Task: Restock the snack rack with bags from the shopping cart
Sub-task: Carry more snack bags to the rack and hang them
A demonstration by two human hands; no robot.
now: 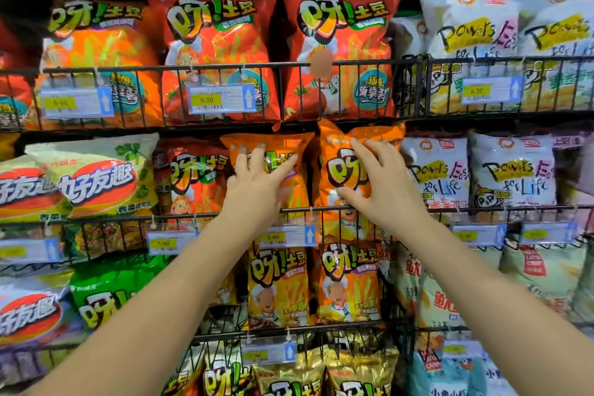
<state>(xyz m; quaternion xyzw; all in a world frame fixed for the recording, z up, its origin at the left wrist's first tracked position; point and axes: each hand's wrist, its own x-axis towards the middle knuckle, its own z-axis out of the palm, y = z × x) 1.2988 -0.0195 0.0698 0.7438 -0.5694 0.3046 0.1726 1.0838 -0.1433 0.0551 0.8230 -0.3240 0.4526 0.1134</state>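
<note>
At the centre of the frame, the left hand (257, 178) is pressing straight, spread fingers flat against an orange snack bag (273, 146) standing in the middle wire rack (128, 219). Just right of it, the right hand (382, 185) is laying outstretched fingers on a second orange bag (337, 170), which is leaning, its top corner poking up toward the basket above.

- wire rail (302, 209) bars the front, so the only way in is over it
- orange bags (340, 170) reach the shelf above (225, 125), barely any gap
</note>
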